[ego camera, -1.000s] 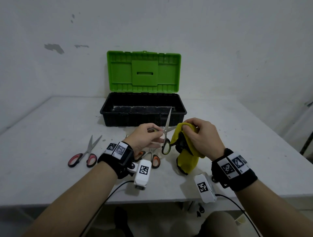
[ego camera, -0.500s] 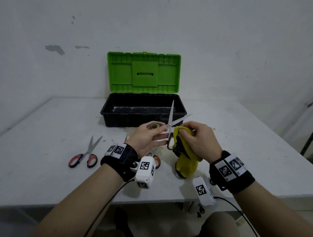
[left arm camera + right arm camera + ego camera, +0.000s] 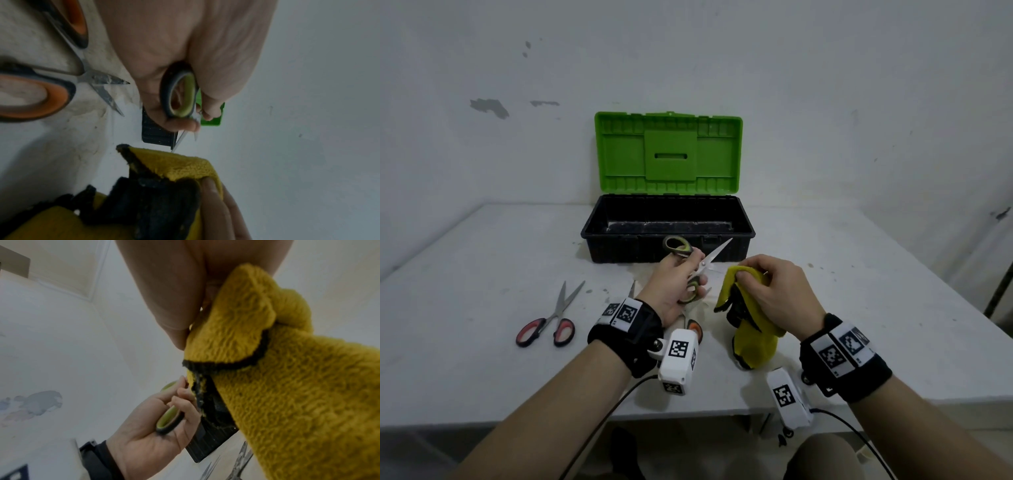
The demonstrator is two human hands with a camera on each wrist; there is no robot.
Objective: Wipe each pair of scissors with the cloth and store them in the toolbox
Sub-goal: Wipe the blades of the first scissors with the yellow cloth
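My left hand [image 3: 678,279] grips the green-handled scissors [image 3: 710,258] by their handles, just in front of the toolbox. The blades are parted and point up and to the right. One handle loop [image 3: 180,95] sits inside my curled fingers. To the right, my right hand [image 3: 767,291] pinches the top of the yellow cloth [image 3: 753,339], which hangs down to the table. A small gap separates the cloth [image 3: 176,164] from the blade tips. The black toolbox [image 3: 667,251] stands open and looks empty, with its green lid [image 3: 667,154] upright.
Red-handled scissors [image 3: 551,318] lie on the white table [image 3: 482,257] to the left. Orange-handled scissors [image 3: 51,78] lie open under my left wrist. The wall is right behind the toolbox. The table's front edge runs just under my forearms.
My left hand has rotated the green scissors, tilting the blades from upright to up-right. The cloth, which was against the blades, now sits apart from them.
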